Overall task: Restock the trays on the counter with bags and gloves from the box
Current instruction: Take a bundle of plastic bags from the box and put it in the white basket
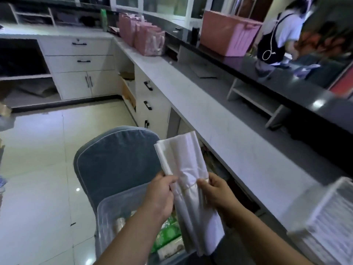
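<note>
A folded stack of whitish plastic bags point(183, 157) is held upright in front of me, above the clear plastic box point(107, 213). My left hand point(160, 196) grips its left edge and my right hand point(217, 192) pinches its right side at mid-height. The box sits on a blue cushioned chair point(116, 161) and holds green and white packets point(168, 232). A white slatted tray point(328, 222) stands on the grey counter point(219, 131) at the lower right.
Pink bags point(147, 37) and a pink crate point(227, 33) stand further along the counter. A person in an apron point(277, 35) works at the far right behind the dark upper ledge. White drawers and cabinets line the left; the tiled floor lies open there.
</note>
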